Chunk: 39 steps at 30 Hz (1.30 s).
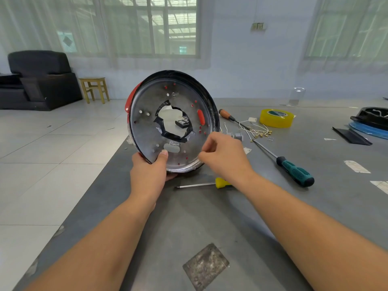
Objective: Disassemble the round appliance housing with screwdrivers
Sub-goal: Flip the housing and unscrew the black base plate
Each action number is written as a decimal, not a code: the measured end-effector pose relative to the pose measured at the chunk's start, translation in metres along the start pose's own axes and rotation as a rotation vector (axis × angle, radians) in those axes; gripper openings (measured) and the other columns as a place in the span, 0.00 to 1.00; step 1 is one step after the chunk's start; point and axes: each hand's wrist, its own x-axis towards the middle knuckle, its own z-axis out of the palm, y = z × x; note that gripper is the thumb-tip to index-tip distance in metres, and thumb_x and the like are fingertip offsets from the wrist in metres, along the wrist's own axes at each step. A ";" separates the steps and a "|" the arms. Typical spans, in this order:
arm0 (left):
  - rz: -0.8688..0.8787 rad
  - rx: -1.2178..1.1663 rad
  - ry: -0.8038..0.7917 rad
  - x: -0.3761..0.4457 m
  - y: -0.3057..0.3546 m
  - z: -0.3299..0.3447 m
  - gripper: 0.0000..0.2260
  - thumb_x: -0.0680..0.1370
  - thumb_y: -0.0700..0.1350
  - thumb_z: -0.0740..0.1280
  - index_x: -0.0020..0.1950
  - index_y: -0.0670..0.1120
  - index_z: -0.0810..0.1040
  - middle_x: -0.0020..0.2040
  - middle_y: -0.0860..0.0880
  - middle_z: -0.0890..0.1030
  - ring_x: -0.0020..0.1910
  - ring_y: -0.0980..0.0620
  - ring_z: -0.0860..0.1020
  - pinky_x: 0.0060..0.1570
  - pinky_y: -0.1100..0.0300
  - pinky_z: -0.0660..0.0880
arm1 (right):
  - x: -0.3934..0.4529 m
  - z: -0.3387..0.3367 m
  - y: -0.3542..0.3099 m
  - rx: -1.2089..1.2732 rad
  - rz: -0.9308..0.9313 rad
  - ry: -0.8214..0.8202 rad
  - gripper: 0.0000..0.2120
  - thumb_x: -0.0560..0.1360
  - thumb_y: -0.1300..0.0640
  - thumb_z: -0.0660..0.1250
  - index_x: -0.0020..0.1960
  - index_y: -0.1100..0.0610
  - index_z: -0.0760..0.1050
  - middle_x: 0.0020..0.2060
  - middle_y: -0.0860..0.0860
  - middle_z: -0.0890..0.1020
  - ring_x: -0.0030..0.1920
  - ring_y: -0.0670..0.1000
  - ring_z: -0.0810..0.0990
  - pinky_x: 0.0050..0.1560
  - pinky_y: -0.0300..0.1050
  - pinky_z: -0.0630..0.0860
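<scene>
Both forearms nearest the lens. My left hand point(149, 173) grips the round silver metal appliance housing point(172, 122) at its lower rim, thumb on the face, holding it tilted on edge near the grey table's point(210, 223) left edge. My right hand point(220, 153) is beside the housing's lower right, fingers curled; can't tell if they pinch anything. Yellow-handled screwdriver point(201, 183) lies just under the housing, green-handled screwdriver point(287, 162) to its right, wooden-handled screwdriver point(231, 117) and yellow tape roll point(276, 118) beyond.

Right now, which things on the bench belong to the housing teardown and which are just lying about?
Job:
round housing, held by left hand
yellow screwdriver
green screwdriver
orange screwdriver

Lying about:
yellow tape roll
loose wires
black-and-blue part
</scene>
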 end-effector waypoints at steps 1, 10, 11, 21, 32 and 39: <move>-0.005 -0.007 -0.002 0.000 0.000 0.000 0.16 0.81 0.46 0.73 0.65 0.49 0.72 0.59 0.51 0.81 0.56 0.47 0.84 0.45 0.48 0.87 | 0.002 -0.006 0.004 0.024 0.041 0.003 0.06 0.67 0.59 0.73 0.37 0.51 0.78 0.33 0.45 0.82 0.39 0.45 0.81 0.39 0.40 0.74; -0.017 -0.014 -0.013 0.002 0.003 -0.002 0.16 0.81 0.46 0.73 0.66 0.49 0.72 0.61 0.50 0.81 0.56 0.48 0.84 0.44 0.52 0.86 | 0.012 -0.054 0.023 0.271 0.127 -0.052 0.07 0.74 0.66 0.73 0.45 0.55 0.85 0.37 0.54 0.87 0.37 0.50 0.84 0.48 0.46 0.84; -0.015 -0.015 -0.016 0.002 0.002 -0.002 0.16 0.81 0.46 0.73 0.66 0.49 0.72 0.61 0.51 0.81 0.56 0.49 0.84 0.44 0.52 0.86 | 0.016 -0.062 0.027 0.307 0.137 -0.032 0.07 0.74 0.67 0.72 0.44 0.57 0.84 0.37 0.56 0.87 0.35 0.49 0.83 0.46 0.45 0.84; -0.043 -0.045 -0.084 0.012 -0.004 0.003 0.18 0.81 0.46 0.73 0.70 0.48 0.74 0.62 0.48 0.84 0.53 0.47 0.87 0.47 0.48 0.86 | 0.065 -0.152 0.155 0.097 0.328 0.247 0.04 0.76 0.66 0.66 0.49 0.60 0.77 0.36 0.53 0.87 0.39 0.53 0.88 0.47 0.50 0.85; -0.034 -0.065 -0.050 0.022 -0.012 0.008 0.19 0.81 0.46 0.74 0.70 0.46 0.76 0.62 0.47 0.85 0.54 0.46 0.87 0.46 0.49 0.86 | 0.115 -0.139 0.227 -0.207 0.440 0.081 0.06 0.74 0.51 0.77 0.40 0.48 0.83 0.42 0.50 0.85 0.49 0.53 0.81 0.45 0.47 0.78; 0.030 -0.018 -0.039 0.020 -0.015 0.009 0.18 0.81 0.46 0.74 0.70 0.49 0.77 0.61 0.50 0.86 0.52 0.48 0.88 0.44 0.50 0.86 | 0.135 -0.131 0.229 -0.277 0.539 0.091 0.07 0.72 0.42 0.77 0.41 0.42 0.83 0.48 0.46 0.83 0.57 0.55 0.76 0.58 0.54 0.67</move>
